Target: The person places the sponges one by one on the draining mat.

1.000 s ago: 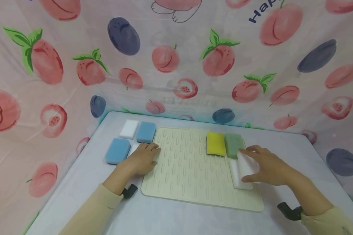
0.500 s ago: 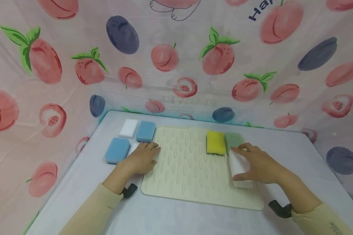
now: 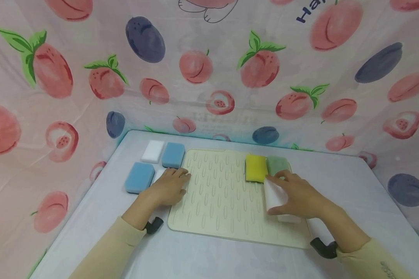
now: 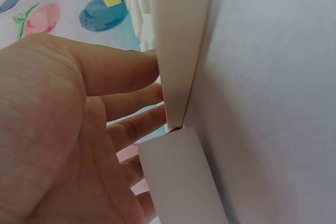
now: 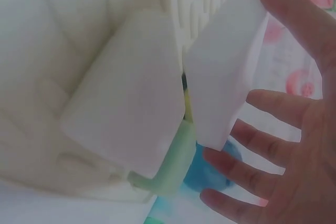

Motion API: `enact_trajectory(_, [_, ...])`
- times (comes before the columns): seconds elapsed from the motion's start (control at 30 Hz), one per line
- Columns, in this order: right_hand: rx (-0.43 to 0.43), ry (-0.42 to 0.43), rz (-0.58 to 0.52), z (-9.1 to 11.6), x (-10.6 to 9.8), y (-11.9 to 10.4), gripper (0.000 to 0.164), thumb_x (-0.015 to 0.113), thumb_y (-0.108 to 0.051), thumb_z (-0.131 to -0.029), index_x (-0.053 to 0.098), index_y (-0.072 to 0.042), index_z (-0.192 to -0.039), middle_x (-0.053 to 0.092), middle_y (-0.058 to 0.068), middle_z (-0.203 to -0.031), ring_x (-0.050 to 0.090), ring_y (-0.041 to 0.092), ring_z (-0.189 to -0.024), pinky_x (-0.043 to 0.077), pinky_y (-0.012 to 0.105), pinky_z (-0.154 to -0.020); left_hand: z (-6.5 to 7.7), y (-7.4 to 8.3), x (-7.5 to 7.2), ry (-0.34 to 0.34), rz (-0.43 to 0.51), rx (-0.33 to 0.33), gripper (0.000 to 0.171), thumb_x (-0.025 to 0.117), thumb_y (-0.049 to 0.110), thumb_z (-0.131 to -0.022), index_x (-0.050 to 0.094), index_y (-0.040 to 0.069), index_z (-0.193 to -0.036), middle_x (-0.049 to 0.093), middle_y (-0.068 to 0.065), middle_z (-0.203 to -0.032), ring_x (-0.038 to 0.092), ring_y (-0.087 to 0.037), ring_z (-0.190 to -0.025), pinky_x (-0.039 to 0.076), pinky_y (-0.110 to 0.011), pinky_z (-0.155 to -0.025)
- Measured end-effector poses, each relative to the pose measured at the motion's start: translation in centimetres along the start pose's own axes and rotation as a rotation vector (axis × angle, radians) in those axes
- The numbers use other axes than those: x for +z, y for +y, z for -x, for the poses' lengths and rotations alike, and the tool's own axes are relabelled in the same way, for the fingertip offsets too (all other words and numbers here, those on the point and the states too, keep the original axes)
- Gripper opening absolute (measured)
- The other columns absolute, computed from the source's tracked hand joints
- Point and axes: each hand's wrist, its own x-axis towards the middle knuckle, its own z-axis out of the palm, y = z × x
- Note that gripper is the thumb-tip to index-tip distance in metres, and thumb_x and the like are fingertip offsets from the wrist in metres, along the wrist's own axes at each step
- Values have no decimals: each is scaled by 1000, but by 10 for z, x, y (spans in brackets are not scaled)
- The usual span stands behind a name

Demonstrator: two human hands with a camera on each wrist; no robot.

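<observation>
My right hand point(image 3: 298, 195) grips a white sponge block point(image 3: 275, 195) between thumb and fingertips, tilted over the right part of the cream ribbed mat point(image 3: 220, 205). Under it, another white sponge point(image 5: 126, 98) lies on the mat, mostly covered by the hand in the head view. Just beyond are a green sponge point(image 3: 277, 164) and a yellow sponge point(image 3: 256, 169), side by side. My left hand point(image 3: 169, 188) rests at the mat's left edge, its thumb against the rim and its fingers relaxed. Below those fingers in the left wrist view stands a white sponge point(image 4: 181, 177).
Left of the mat, two blue sponges point(image 3: 139, 178) and a further white sponge point(image 3: 153, 151) lie on the white tabletop point(image 3: 202, 259). A fruit-printed curtain point(image 3: 209, 97) rises behind the table and along its sides.
My right hand has moved left across the mat with the white sponge, past the one lying there. The left hand stays at the mat's edge.
</observation>
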Motion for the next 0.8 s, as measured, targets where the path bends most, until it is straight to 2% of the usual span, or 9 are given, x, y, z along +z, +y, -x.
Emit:
enact_trajectory(0.3, [-21,-1,-1,-4,4,-9,105,88,-64,-69,51,-16,-155,54,14,-141,55,37,-124,49,61,-100,1,1,-2,-7,2,-4,57,61,21,-104,45,1,-155,40,-15,-161,35,-40,-148,20,-57,-129])
enact_trajectory(0.6, [8,-31,-10,-10,11,-21,107,88,-67,-67,51,-19,-155,54,13,-141,55,36,-123,51,62,-102,1,2,-2,-9,9,-7,57,61,21,-104,45,1,-155,40,-15,-162,35,-40,-148,20,-56,-129])
enact_trajectory(0.8, [-9,-39,-9,-12,16,-26,105,88,-67,-67,52,-19,-154,54,10,-137,55,33,-120,50,59,-100,0,1,-1,-9,3,-10,57,61,21,-104,45,1,-155,40,-15,-161,35,-40,-148,20,-56,-129])
